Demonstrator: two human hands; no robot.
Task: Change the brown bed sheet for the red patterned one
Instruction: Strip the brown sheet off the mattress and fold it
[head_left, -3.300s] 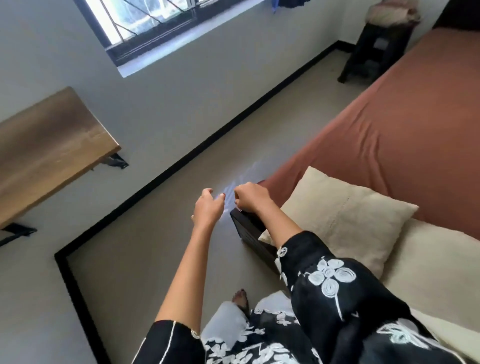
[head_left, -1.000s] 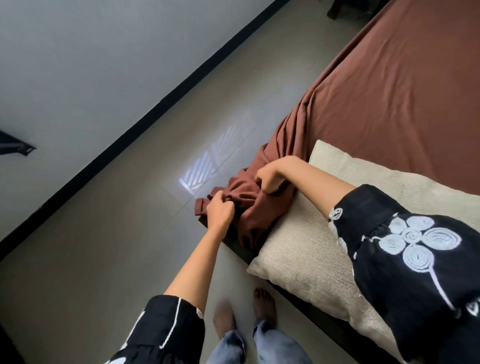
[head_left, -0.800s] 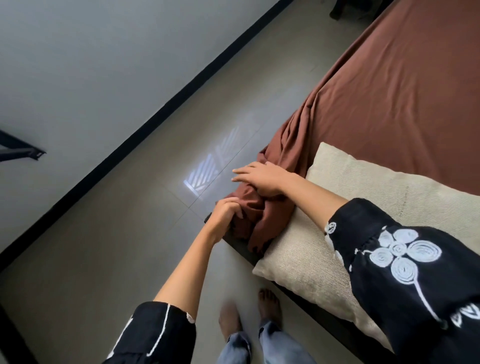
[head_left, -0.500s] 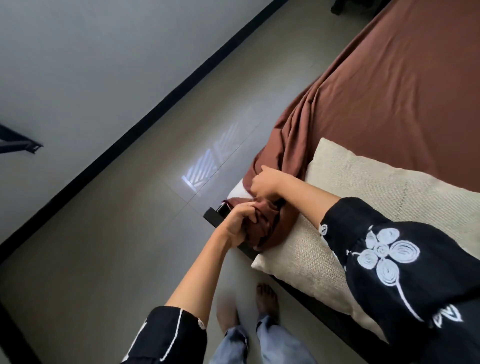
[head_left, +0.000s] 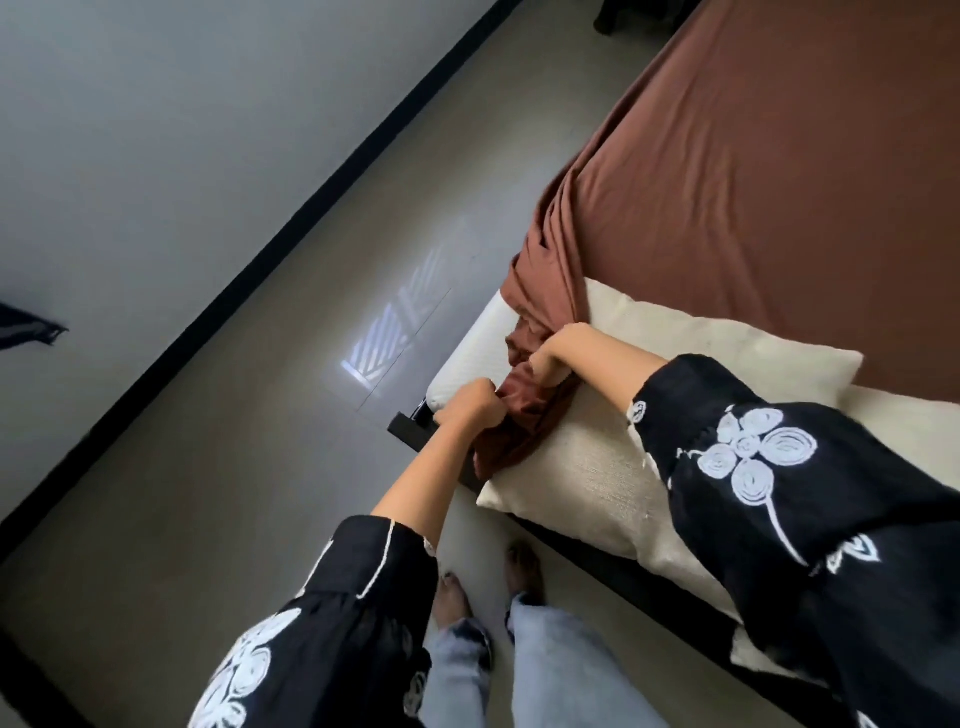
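1. Both hands are closed into fists on the cloth. The left hand (head_left: 472, 410) and the right hand (head_left: 558, 348) each grip the bunched corner of the brown sheet (head_left: 779, 182) at the near left corner of the bed. The rest of it lies spread over the mattress toward the far right.
2. The cream pillow (head_left: 597, 467) sits on the sheet, touching the bunch just right of the hands. I reckon a hard pull could drag it over the edge onto the floor (head_left: 234, 493).
3. The far corners look tucked. Yanking from here might strain the fabric, or shift the mattress (head_left: 467, 358), whose white corner is already bare.
4. Her bare feet (head_left: 522, 566) stand close to the dark bed frame (head_left: 408, 434). Loose cloth dropping there could tangle them or cause a stubbed toe.
5. A second cream pillow (head_left: 893, 421) lies further right and also weighs on the sheet. It will need lifting.
6. A dark stand (head_left: 623, 15) is at the far end and a bracket (head_left: 31, 332) is on the left wall. I can't see the red patterned sheet from here.
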